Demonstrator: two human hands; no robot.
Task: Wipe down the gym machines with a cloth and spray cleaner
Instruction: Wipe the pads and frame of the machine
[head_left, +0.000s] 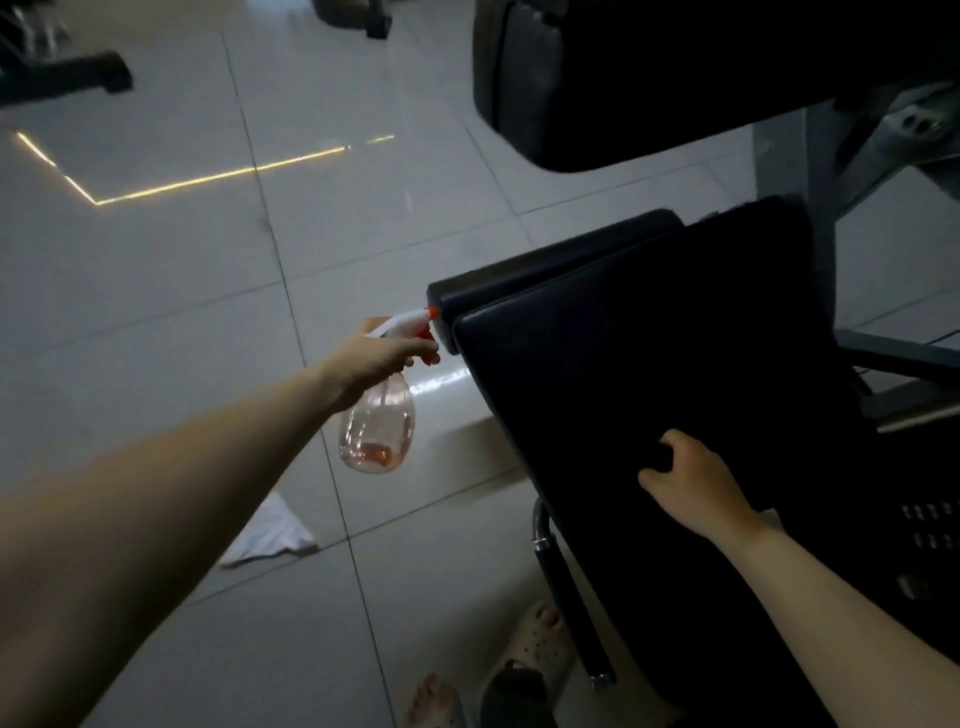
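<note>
My left hand (382, 358) grips the neck of a clear spray bottle (378, 434) with a white and red trigger head and a little pink liquid at its bottom. Its red nozzle sits right at the left end of the machine's black padded seat (649, 343), pointing at it. My right hand (693, 480) rests on the near part of that pad with its fingers bent. The dark patch between thumb and forefinger is too dim to read as pad or held object. A white cloth (270, 535) lies crumpled on the floor tiles below my left forearm.
A second black pad (675, 78) hangs above the seat on a grey metal frame (815, 208). A black handle bar (571, 597) slants down beside my sandalled feet (535, 644). Black machine feet (67, 78) stand on the glossy tiled floor at the far left.
</note>
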